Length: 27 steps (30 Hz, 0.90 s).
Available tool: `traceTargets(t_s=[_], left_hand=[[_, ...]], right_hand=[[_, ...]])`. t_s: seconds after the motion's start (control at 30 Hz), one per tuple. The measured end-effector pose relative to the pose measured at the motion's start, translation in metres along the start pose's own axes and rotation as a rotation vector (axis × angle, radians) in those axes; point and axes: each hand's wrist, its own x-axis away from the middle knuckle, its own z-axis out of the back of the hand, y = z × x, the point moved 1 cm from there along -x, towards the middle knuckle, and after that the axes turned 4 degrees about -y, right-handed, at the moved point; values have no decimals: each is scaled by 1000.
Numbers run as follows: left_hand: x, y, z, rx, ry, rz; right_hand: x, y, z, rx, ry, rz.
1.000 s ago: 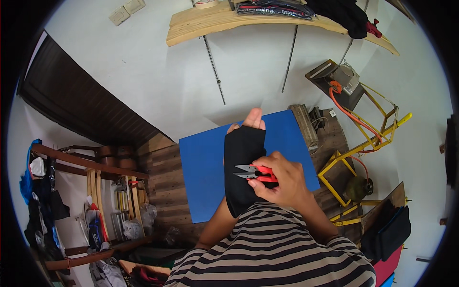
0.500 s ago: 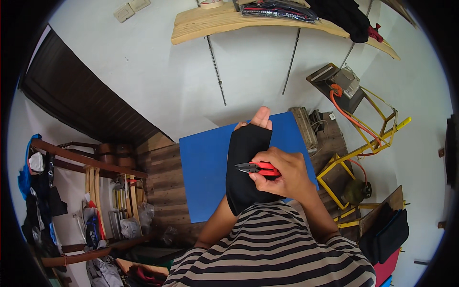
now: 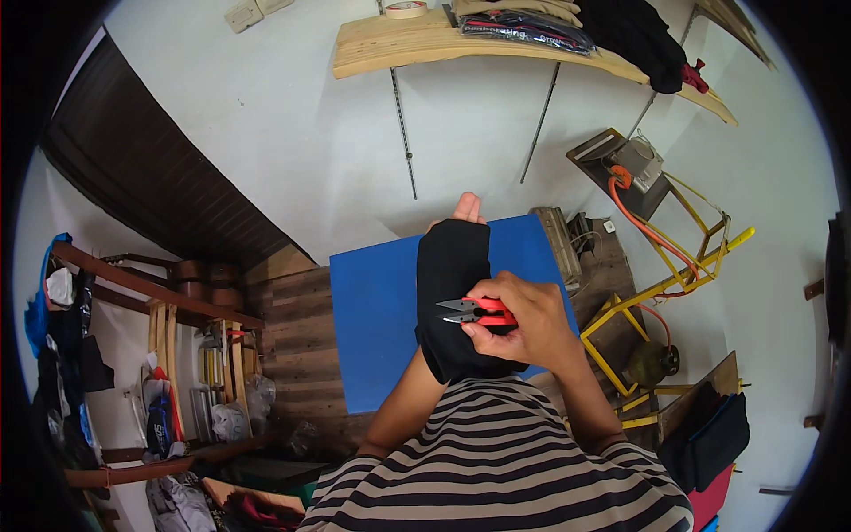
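A pair of red-handled thread snips is pinched in my right hand, its dark blades pointing left and apart. The blades lie over a piece of black cloth, which looks like a sleeve or tube. My left hand runs under or inside this cloth; its fingertips stretch out past the far end, and the palm is hidden. Below both hands is a blue tabletop. Whether the blades touch the fabric, I cannot tell.
A wooden shelf with folded clothes and a tape roll hangs on the far wall. To the right stand a yellow metal frame and a green gas cylinder. Racks with bags and cloth line the left side.
The snips' blades have spread farther apart. The left hand and the cloth have shifted slightly left, with less of the fingers showing. The head view has also moved a little.
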Motion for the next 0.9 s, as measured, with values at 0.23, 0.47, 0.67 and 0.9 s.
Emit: traceTargets(t_s=[0.23, 0.47, 0.67, 0.9], left_hand=[[-5, -4, 26, -1367, -21, 17], [-3, 1, 36, -1512, 160, -164], [6, -15, 44, 285, 497, -189], [14, 2, 50, -926, 347, -458]], right_hand=[[3, -10, -10, 84, 16, 60], [10, -23, -22, 184, 35, 91], [26, -30, -45, 239, 63, 92], [48, -39, -66, 265, 114, 56]])
